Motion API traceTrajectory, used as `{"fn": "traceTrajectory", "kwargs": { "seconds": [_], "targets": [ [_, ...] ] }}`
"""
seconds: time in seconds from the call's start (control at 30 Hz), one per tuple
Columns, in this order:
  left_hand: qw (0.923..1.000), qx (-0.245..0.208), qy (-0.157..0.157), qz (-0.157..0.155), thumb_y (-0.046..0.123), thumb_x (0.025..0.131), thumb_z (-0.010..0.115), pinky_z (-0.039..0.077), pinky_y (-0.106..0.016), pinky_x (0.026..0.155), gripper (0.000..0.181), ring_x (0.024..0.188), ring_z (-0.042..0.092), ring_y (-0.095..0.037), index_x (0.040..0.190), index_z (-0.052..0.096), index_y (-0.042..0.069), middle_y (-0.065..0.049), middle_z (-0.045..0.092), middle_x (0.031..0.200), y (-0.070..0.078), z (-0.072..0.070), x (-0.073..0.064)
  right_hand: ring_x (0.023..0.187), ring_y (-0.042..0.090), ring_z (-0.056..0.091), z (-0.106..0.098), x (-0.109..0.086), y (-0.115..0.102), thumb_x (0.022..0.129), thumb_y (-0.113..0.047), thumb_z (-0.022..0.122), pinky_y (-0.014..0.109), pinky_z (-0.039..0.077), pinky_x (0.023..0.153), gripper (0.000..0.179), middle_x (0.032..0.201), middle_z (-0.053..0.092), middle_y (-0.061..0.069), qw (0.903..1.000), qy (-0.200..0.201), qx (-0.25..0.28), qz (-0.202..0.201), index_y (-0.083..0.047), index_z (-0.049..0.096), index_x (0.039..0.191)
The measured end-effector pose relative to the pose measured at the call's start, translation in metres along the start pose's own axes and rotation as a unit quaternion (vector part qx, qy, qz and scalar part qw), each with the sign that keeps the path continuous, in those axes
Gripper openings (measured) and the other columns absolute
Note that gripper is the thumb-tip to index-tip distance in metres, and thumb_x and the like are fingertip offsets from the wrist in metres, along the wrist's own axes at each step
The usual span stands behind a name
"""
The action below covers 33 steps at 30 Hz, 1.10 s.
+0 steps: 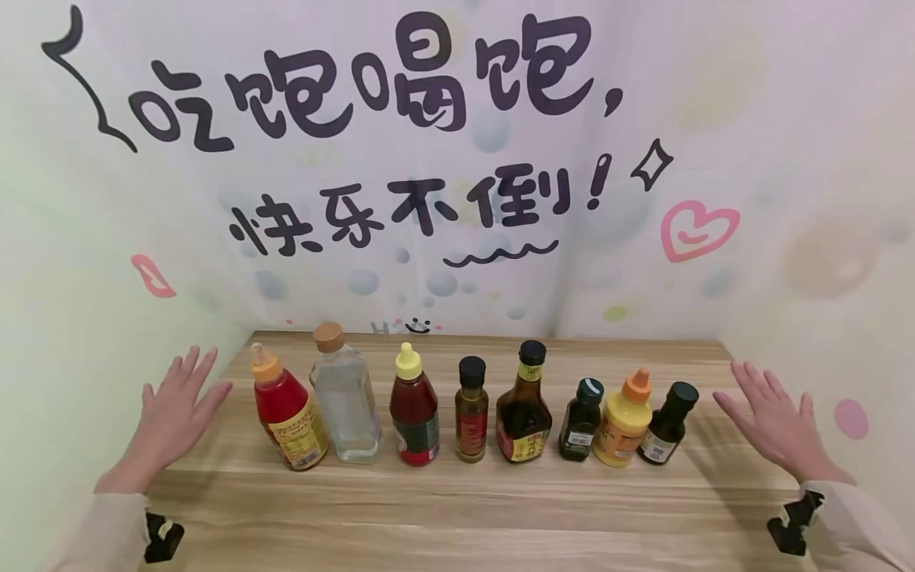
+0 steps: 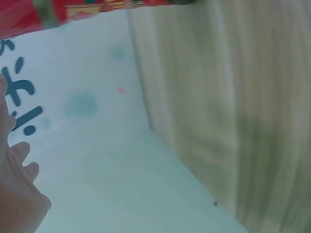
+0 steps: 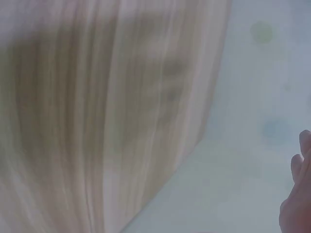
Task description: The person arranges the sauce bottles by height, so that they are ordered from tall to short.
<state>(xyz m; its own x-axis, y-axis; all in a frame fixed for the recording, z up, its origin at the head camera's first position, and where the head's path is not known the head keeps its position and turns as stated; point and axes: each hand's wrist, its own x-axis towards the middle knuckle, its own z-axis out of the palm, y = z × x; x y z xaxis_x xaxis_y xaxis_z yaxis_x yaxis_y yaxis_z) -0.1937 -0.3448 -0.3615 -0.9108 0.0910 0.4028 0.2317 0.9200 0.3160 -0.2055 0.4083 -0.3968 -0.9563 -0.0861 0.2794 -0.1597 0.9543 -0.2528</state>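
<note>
My left hand [image 1: 174,413] is held above the left side of the wooden table [image 1: 443,508], fingers spread and holding nothing. Nearest to it stands a red squeeze bottle [image 1: 291,417] with an orange cap. On the opposite side my right hand [image 1: 775,421] is likewise spread, with nothing in it. A small dark bottle [image 1: 665,425] with a black cap is closest to that hand. Each wrist view catches only part of its hand: the left hand [image 2: 19,189] at the left edge, the right hand [image 3: 297,194] at the right edge.
Between these, in a row, stand a transparent bottle [image 1: 348,405], a dark red squeeze bottle [image 1: 414,413], a slim oil bottle [image 1: 471,417], a brown sauce bottle [image 1: 524,413], a short dark bottle [image 1: 581,425] and a yellow squeeze bottle [image 1: 623,425]. A printed curtain [image 1: 400,294] hangs behind.
</note>
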Motion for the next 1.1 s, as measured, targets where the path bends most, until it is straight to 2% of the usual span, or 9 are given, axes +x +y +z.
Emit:
{"fn": "traceTrajectory", "kwargs": {
  "seconds": [0.27,0.47,0.67,0.8,1.0,1.1],
  "targets": [
    [0.9983,-0.038,0.038,0.023,0.029,0.093,0.041,-0.008,-0.068,0.091,0.059,0.131,0.002,-0.037,0.141,0.016,0.005,-0.025,0.011,0.142,0.011,-0.01,0.002,0.131,0.034,-0.007,-0.019,0.006,-0.014,0.092,-0.037,0.041,0.061,-0.022,0.089,0.067,0.144,0.007,0.021,0.9995,0.024,0.0,-0.02,-0.014,0.003,0.143],
    [0.9963,-0.062,0.05,0.034,0.027,0.093,0.043,-0.008,-0.066,0.092,0.06,0.131,0.003,-0.038,0.141,0.015,0.005,-0.024,0.011,0.143,0.019,-0.016,0.002,0.133,0.03,-0.003,-0.034,0.013,-0.03,0.093,-0.033,0.041,0.057,-0.022,0.092,0.063,0.144,0.011,0.019,0.9974,0.055,0.011,-0.045,-0.016,0.007,0.143],
    [0.9926,-0.102,0.044,0.049,0.024,0.091,0.047,-0.01,-0.063,0.095,0.063,0.131,0.002,-0.038,0.141,0.014,0.006,-0.022,0.009,0.144,0.026,-0.026,0.002,0.133,0.029,0.001,-0.048,0.019,-0.049,0.093,-0.031,0.043,0.056,-0.02,0.094,0.062,0.145,0.013,0.018,0.9943,0.077,0.017,-0.072,-0.014,0.01,0.143],
    [0.9889,-0.129,0.042,0.062,0.02,0.089,0.05,-0.007,-0.062,0.096,0.065,0.131,0.003,-0.037,0.142,0.014,0.007,-0.02,0.009,0.145,0.031,-0.032,0.003,0.133,0.028,0.005,-0.053,0.024,-0.062,0.09,-0.03,0.048,0.055,-0.019,0.096,0.065,0.145,0.016,0.016,0.9922,0.084,0.022,-0.09,-0.015,0.013,0.143],
    [0.9869,-0.152,0.023,0.049,0.022,0.086,0.054,0.006,-0.065,0.095,0.07,0.132,0.005,-0.034,0.143,0.013,0.021,-0.01,0.008,0.147,0.044,-0.037,0.004,0.133,0.027,0.007,-0.062,0.034,-0.084,0.088,-0.03,0.053,0.054,-0.017,0.097,0.068,0.143,0.02,0.017,0.9891,0.084,0.038,-0.115,-0.014,0.016,0.142],
    [0.9867,-0.156,0.015,0.044,0.023,0.084,0.057,0.01,-0.067,0.092,0.074,0.132,0.007,-0.034,0.143,0.011,0.027,-0.009,0.01,0.147,0.051,-0.04,0.006,0.133,0.029,0.007,-0.066,0.039,-0.095,0.088,-0.029,0.054,0.055,-0.014,0.098,0.067,0.143,0.02,0.017,0.9868,0.084,0.042,-0.132,-0.014,0.018,0.142]
  ]
}}
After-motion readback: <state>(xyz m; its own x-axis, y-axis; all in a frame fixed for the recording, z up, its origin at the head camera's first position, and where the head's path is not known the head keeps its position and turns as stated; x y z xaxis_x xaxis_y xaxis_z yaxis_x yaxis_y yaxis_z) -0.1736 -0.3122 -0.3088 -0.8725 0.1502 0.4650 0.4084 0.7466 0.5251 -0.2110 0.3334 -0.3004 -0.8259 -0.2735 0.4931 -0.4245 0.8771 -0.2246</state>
